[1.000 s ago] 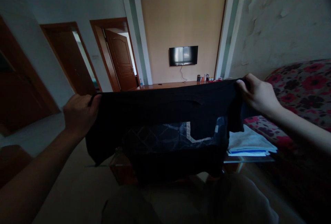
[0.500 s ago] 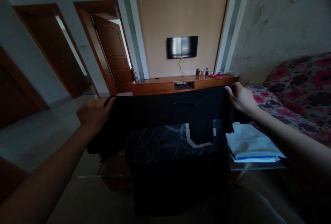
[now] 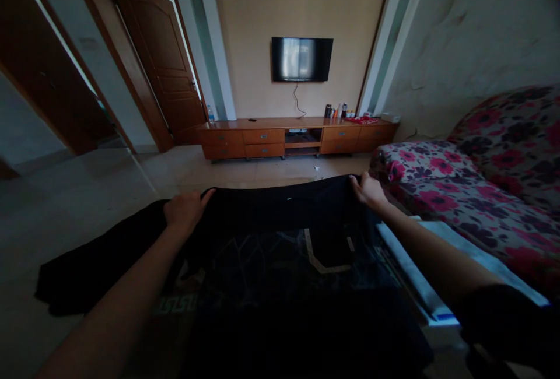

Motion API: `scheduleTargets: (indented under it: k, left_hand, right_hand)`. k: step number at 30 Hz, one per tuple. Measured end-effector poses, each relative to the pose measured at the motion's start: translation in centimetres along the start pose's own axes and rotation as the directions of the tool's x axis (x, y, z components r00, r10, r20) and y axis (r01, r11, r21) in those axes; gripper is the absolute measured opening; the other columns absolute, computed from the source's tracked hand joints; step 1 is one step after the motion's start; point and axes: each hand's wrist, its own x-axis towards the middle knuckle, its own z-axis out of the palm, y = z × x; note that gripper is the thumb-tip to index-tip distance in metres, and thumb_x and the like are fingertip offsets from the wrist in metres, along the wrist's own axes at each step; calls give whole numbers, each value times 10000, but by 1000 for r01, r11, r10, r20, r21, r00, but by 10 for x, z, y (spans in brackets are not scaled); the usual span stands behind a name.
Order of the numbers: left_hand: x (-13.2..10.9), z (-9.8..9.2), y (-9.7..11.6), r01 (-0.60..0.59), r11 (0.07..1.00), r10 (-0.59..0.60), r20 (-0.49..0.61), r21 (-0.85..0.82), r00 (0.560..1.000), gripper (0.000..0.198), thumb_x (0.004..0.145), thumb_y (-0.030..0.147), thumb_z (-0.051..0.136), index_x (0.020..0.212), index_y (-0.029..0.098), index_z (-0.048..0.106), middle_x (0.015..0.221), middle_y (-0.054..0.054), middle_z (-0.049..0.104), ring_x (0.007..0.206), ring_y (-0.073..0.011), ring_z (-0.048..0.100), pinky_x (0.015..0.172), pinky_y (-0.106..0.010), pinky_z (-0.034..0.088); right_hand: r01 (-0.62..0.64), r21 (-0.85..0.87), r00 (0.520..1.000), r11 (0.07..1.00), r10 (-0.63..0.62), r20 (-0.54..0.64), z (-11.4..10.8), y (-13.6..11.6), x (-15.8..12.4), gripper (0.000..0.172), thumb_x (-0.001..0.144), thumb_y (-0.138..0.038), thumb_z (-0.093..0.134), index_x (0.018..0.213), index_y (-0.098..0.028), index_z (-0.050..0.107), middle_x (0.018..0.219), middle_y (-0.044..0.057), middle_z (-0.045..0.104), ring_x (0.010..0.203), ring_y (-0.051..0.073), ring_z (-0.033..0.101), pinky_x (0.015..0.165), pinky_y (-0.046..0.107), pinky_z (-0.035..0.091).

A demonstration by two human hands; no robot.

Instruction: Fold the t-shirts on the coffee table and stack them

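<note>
A floral sofa (image 3: 459, 192) is standing on the right; a black shirt (image 3: 280, 262) is lying spread across the table (image 3: 171, 305), folded white cloth (image 3: 415, 283) just beside its right edge; the left hand (image 3: 186, 210) and right hand (image 3: 370, 189) are each pinching the shirt's far edge in a closed grip.

Both hands, left hand (image 3: 186, 209) and right hand (image 3: 368, 190), have lowered the black garment (image 3: 284, 262) from chest height to lie spread flat.

Both bare arms reach forward, nearly straight. The left hand (image 3: 186, 211) and right hand (image 3: 370, 191) are roughly level and well apart, knuckles up, fingers curled closed in a pinching grip.
</note>
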Motion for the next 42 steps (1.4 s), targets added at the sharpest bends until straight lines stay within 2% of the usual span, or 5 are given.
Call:
scheduleTargets:
  k: [7,13,20,25,42]
  left_hand:
    - [9,102,20,-8,1000,9,120,-14,993,733,946,686,312,1023,91,734,963,-233,716,901,-372,680,769,-423,494]
    - [-5,135,33,-221,975,221,8,-2,975,398,957,404,470,1174,122,650,1188,-235,662,1192,-378,552,995,-496,392]
    - [-11,143,71,-561,643,722,169,-521,670,354,941,394,449,866,208,741,915,-84,732,946,-226,671,955,-359,479]
    - [-10,160,94,-361,714,528,122,-599,840,586,934,380,449,1481,170,467,1573,-122,420,1441,-251,404,1175,-396,341]
    - [-149,103,82,-330,896,385,149,-297,911,610,1013,473,283,1413,87,533,1515,-184,479,1458,-315,355,1214,-441,239]
  right_hand:
    - [-87,-33,982,996,91,167,96,-3,10,559,1027,-537,297,1241,-74,524,1172,258,651,1109,339,651,916,411,467]
    - [76,-223,996,972,-63,67,139,0,-13,502,957,-421,503,1330,-85,479,1364,263,487,1197,363,558,967,455,420]
    - [650,84,701,756,-638,318,152,-33,-20,260,935,-293,482,1055,-193,690,1141,114,661,1110,253,568,989,366,422]
    - [315,127,906,941,-337,254,174,-59,-20,577,1000,-417,386,1558,-272,354,1599,88,368,1374,316,426,1054,476,415]
    - [318,-37,925,947,-302,229,121,-23,-150,631,1017,-573,302,1524,-218,428,1660,97,232,1510,301,204,1182,479,212]
